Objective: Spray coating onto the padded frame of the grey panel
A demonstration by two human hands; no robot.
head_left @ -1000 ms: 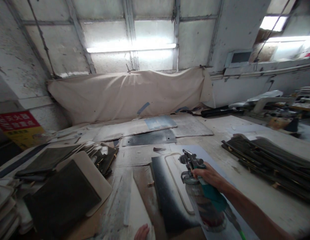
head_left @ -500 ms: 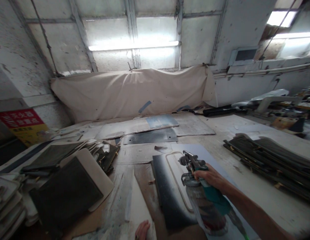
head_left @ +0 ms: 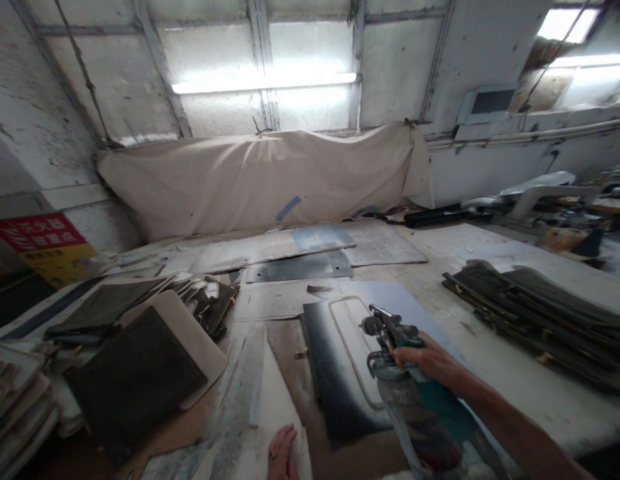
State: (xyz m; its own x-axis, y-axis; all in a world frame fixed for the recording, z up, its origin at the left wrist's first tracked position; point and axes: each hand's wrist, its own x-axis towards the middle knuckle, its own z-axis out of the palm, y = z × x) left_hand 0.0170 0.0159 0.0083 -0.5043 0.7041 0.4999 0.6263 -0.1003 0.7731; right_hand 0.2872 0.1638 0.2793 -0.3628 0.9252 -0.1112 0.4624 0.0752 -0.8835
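R hand (head_left: 430, 363) grips spray gun (head_left: 390, 333) over panel (head_left: 340, 373).

The right hand (head_left: 430, 363) has moved the spray gun (head_left: 390, 333) a little to the right and closer to the person, so its tip now sits over the pale middle of the dark panel (head_left: 335, 373) near that part's right edge. The left hand (head_left: 283, 453) has slid up the bench (head_left: 490, 380) — more of its fingers show now at the bottom of the view, lying flat just left of the panel.
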